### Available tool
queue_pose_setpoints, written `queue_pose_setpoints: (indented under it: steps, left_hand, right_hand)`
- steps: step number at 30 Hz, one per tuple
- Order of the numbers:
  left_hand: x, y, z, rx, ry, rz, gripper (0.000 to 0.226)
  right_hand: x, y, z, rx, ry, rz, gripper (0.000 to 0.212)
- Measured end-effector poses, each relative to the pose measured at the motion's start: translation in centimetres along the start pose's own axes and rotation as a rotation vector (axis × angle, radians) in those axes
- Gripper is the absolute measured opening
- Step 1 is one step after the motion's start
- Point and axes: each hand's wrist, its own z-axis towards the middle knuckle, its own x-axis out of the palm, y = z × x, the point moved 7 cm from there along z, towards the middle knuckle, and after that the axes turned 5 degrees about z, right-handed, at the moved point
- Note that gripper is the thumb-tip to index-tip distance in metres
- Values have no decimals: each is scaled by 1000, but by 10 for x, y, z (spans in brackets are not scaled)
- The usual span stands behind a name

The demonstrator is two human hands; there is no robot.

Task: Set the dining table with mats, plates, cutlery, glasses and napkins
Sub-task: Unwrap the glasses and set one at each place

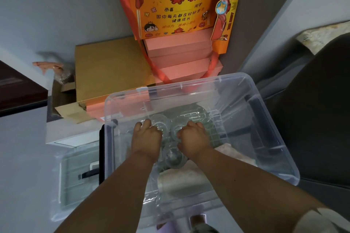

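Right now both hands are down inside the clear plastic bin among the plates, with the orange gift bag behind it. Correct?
Not quite. The head view shows the left hand and right hand inside the clear plastic bin among drinking glasses, not plates. The orange gift bag is behind it.

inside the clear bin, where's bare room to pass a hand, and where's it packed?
Free: the far end of the clear storage bin, beyond the glasses, and the strip along its left wall beside the left hand. Crowded: the middle, where both hands, the right hand included, reach among clustered glasses, with folded cloth filling the near end.
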Motion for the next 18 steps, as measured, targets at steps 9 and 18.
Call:
queue_pose_setpoints:
  steps: [9,18]
  left_hand:
    - [0,4,7,32,-3,-4,26]
    - [-23,-5,-4,98,-73,-32,21]
  right_hand:
    - [-2,-5,6,-39,3,-10,13]
    - [-35,-17,-11,-93,-11,24,15]
